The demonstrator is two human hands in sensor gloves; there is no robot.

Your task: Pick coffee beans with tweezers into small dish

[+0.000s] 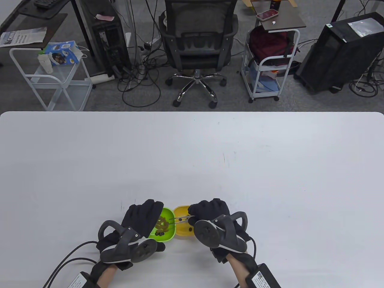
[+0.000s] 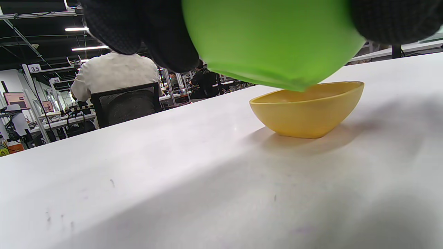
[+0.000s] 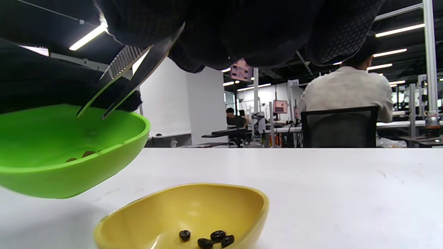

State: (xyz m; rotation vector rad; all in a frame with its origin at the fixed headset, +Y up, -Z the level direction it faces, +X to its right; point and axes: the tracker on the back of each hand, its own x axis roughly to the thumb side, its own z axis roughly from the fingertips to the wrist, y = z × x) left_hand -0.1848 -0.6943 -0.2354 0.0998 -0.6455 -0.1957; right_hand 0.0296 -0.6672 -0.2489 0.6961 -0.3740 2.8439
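Coffee beans (image 1: 162, 225) sit in the green dish (image 3: 69, 173), held lifted by the left hand (image 1: 141, 222) — right hand (image 1: 210, 213) pinches tweezers (image 3: 121, 83) over it, tips seemingly empty. Next: nip one, carry right to yellow dish (image 3: 193, 207).

In the left wrist view, the inside of the green bowl (image 2: 270, 41) is not shown, its top is cut off by the upper edge, and the yellow bowl (image 2: 308, 110) is partly covered by it. In the right wrist view, the upper part of the tweezers (image 3: 128, 72) is hidden under the right hand (image 3: 242, 27), and the yellow bowl's near side is cut off by the bottom edge. In the table view, the right hand's fingertips are hidden behind its tracker (image 1: 222, 232), so the grip cannot be told exactly.
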